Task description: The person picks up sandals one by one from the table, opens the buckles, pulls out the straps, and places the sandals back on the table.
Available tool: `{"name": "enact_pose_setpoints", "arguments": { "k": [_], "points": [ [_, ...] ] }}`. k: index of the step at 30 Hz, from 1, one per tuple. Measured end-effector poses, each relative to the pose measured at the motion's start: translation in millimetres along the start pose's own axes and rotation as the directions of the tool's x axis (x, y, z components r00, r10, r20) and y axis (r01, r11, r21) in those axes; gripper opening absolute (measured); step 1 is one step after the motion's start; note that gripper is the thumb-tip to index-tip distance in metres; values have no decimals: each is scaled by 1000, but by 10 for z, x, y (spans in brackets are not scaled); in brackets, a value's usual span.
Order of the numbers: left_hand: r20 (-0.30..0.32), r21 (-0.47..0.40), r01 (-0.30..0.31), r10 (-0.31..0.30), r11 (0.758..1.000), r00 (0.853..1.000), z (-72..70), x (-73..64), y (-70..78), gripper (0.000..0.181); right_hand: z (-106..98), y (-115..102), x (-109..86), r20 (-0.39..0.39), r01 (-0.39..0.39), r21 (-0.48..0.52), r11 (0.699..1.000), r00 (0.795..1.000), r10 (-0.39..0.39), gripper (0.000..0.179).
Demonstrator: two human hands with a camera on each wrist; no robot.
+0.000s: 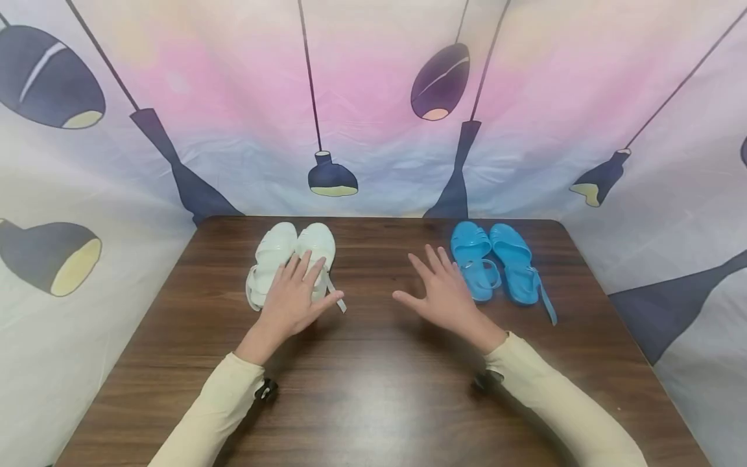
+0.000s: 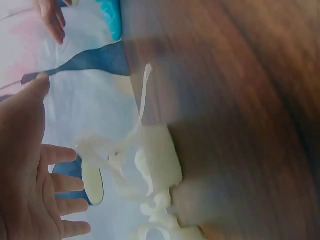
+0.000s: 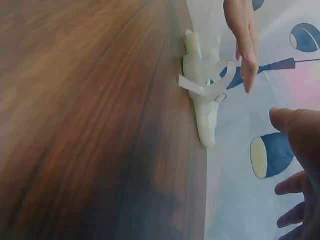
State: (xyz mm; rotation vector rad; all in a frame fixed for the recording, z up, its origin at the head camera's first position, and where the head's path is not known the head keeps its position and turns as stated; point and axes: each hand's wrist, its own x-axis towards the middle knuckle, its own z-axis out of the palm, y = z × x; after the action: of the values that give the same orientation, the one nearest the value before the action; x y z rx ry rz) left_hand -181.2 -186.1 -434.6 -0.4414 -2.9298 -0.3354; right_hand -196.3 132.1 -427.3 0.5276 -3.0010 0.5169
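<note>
A pair of white sandals [image 1: 316, 241] lies at the back left of the wooden table, straps loose. Over their heel part hovers my left hand [image 1: 296, 298], fingers spread and holding nothing; in the left wrist view a gap shows between the fingers and the white sandals [image 2: 161, 155]. At the back right lies a pair of blue sandals [image 1: 510, 243], one strap trailing toward the front. My right hand [image 1: 446, 295] is just left of the blue sandals, fingers spread and nothing in the grasp. The white sandals [image 3: 204, 117] also show in the right wrist view.
The dark wooden table [image 1: 373, 376] has its back edge against a hanging cloth [image 1: 373, 78] printed with lamps. More of the cloth runs down both sides. Bare tabletop lies between the two pairs and in front of them.
</note>
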Motion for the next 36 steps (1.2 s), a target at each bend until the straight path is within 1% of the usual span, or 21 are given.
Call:
{"name": "enact_pose_setpoints", "arguments": {
  "k": [6,9,14,18,22,24,27,30,34,36],
  "points": [
    [-20,-22,20,-20,1000,1000,-92,61,-164,77,72,-141,203,0,22,31,999,1000,-22,94],
    [-34,-56,35,-37,998,999,-128,92,-245,72,109,-222,310,-11,44,49,998,999,-43,91],
    [-49,-129,48,-55,990,997,-160,146,-362,66,187,-369,475,-25,80,118,990,997,-78,85],
    [-57,-152,36,-45,988,997,-153,205,-446,61,282,-493,595,-31,110,177,978,994,-107,79],
    [-63,-144,9,-18,990,998,-120,251,-518,55,412,-615,714,-32,145,244,959,989,-142,74],
    [-67,-131,-10,1,991,998,-103,263,-546,52,483,-676,765,-28,150,286,946,989,-148,71],
    [-70,-95,-33,27,995,997,-82,269,-576,48,582,-777,826,-15,140,352,926,989,-144,68],
    [-61,-64,-33,29,997,998,-71,264,-595,44,672,-883,878,5,110,406,907,992,-123,66],
    [-36,-49,-17,15,999,999,-65,260,-591,43,758,-994,933,35,60,434,899,996,-83,66],
    [-31,-41,-22,21,999,999,-63,264,-583,40,792,-1031,955,47,40,437,899,997,-67,66]
  ]
}}
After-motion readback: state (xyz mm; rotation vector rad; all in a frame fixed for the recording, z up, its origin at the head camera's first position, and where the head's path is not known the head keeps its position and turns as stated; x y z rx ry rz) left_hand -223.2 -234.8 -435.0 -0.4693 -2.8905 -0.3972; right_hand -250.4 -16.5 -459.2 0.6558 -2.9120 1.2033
